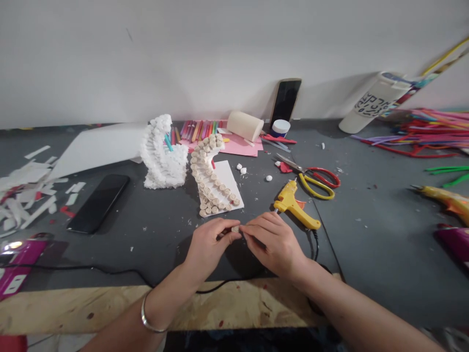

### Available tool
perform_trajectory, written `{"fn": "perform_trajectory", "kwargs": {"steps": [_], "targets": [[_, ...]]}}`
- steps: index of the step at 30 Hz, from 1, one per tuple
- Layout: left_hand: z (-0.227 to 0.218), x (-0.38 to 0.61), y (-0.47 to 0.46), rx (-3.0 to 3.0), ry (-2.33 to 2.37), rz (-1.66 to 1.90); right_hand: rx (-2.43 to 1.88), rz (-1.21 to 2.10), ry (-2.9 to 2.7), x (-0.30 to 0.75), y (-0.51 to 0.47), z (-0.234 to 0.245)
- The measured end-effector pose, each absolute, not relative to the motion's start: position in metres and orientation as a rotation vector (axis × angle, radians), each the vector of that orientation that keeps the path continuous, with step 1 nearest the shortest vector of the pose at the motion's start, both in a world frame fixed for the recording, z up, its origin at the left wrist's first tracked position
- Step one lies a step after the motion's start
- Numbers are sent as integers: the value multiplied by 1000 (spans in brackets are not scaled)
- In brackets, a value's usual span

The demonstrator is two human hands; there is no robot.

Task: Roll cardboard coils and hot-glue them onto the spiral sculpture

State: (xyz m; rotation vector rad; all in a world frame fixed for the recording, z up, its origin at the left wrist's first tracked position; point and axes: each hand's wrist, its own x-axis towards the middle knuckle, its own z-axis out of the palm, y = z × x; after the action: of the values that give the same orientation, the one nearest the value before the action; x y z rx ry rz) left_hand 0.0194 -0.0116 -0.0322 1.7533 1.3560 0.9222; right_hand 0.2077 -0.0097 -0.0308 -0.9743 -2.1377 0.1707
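Observation:
Between thumb and forefinger, my left hand (pixel 208 242) pinches a small beige rolled coil (pixel 235 229). The fingertips of my right hand (pixel 273 239) are closed at the coil's right side. Just beyond them stands a curved model (pixel 214 178) covered with many similar coils, on a white base (pixel 229 176). Left of it is a white, rough-textured curved model (pixel 159 156) with a turquoise piece (pixel 168 142) on it. A yellow glue gun (pixel 297 205) lies on the table beyond my right hand, its nozzle pointing up and away.
Scissors (pixel 311 177) with red and yellow handles lie beyond the glue gun. A black phone (pixel 98 203) and paper scraps (pixel 27 195) are at left. Against the wall stand another phone (pixel 286 100) and a white tumbler (pixel 372 105). A black cable (pixel 91 267) crosses the front.

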Motion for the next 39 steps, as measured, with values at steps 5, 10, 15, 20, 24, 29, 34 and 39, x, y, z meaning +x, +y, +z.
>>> {"fn": "perform_trajectory", "kwargs": {"steps": [5,10,15,20,24,29,34,39], "targets": [[-34,20,-10,1707,1364,891,-985,218,-2138,206,-11,-30],[-30,18,-4,1686,1347,1004,-1041,156,-2132,218,-6,-25],[-29,10,4,1389,1340,1119,-1589,-33,-2087,262,19,-23],[-27,9,9,919,1195,1216,-1930,119,-2087,297,33,-28],[-21,7,13,750,1073,1248,-1956,155,-2159,310,34,-37],[-18,3,14,651,936,1192,-1907,135,-2279,314,35,-42],[-16,5,10,557,850,1122,-1820,389,-1896,303,30,-23],[-16,7,8,514,801,1065,-1241,965,-1708,274,9,-9]]}}
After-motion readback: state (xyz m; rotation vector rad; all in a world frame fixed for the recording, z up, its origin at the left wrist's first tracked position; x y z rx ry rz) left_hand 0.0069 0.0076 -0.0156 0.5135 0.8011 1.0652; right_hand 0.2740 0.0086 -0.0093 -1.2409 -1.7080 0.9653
